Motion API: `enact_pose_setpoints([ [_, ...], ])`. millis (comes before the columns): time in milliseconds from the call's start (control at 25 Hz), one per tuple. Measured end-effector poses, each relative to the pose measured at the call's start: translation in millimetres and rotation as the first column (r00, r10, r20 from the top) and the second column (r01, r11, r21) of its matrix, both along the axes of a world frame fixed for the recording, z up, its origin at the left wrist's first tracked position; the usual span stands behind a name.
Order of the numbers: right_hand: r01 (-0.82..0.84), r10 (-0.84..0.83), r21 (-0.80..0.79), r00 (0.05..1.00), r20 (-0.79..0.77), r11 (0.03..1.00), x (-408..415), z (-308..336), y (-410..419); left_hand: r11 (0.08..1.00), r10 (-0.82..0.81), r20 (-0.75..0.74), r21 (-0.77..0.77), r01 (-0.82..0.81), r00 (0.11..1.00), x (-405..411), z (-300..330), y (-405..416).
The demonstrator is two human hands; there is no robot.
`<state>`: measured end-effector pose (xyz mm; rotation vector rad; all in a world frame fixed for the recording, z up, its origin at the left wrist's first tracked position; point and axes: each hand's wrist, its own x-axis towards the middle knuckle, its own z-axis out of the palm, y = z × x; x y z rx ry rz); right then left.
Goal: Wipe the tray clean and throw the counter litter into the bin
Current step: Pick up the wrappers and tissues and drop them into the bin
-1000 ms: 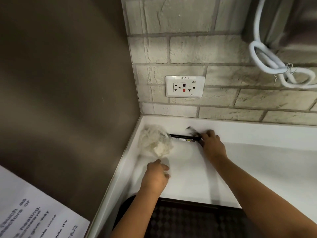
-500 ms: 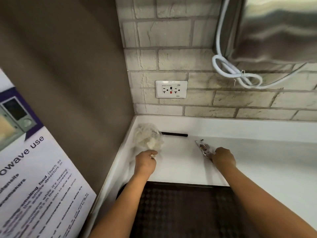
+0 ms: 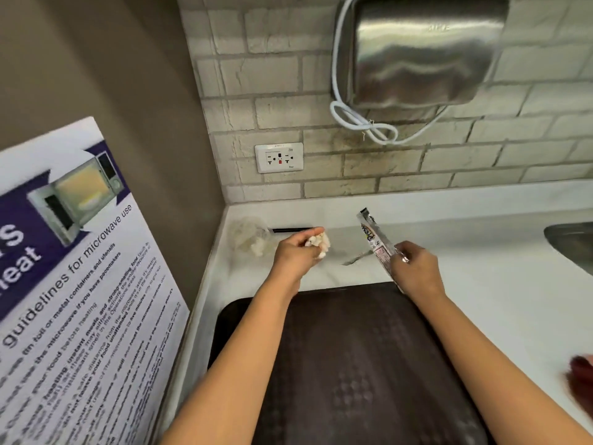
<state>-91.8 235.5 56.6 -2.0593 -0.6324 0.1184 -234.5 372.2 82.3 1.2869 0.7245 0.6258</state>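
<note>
— What is held by the hands?

— A small crumpled white tissue (image 3: 317, 244) is gripped by the curled fingers of the left hand (image 3: 296, 252). A long silver wrapper (image 3: 377, 244) is pinched by the right hand (image 3: 415, 268) and is kept tilted above the white counter (image 3: 497, 284).

— Where is the tray found?

— The dark tray (image 3: 353, 364) is placed flat on the counter, just below both hands. A crumpled clear plastic piece (image 3: 248, 236) is seen in the corner, and a thin black stick (image 3: 292, 230) is lying beside it, along the back edge.
</note>
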Motion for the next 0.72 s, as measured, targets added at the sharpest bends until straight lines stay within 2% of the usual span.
enact_pose_setpoints([
  [120, 0.044, -0.039, 0.118, 0.998, -0.042, 0.992, -19.0, 0.1, -43.8, 0.995, -0.091, 0.054, -0.046, 0.093, 0.994, -6.3, 10.8, -40.9],
  [240, 0.018, -0.005, 0.133, 0.995, -0.098, 0.991, -31.8, -16.6, -93.8, 0.989, -0.124, 0.056, -0.07, 0.127, 0.991, -8.9, 4.8, -85.8],
  [440, 0.026, -0.012, 0.167, 0.996, -0.086, 0.986, -35.9, -39.1, -167.7, 0.978, -0.196, 0.057, -0.067, 0.2, 0.979, -5.8, -7.3, -163.3],
  [720, -0.003, 0.039, 0.312, 0.993, -0.109, 0.95, -22.4, -62.9, -294.7, 0.978, -0.172, -0.005, -0.117, 0.17, 0.985, 2.8, -41.6, -304.5],
])
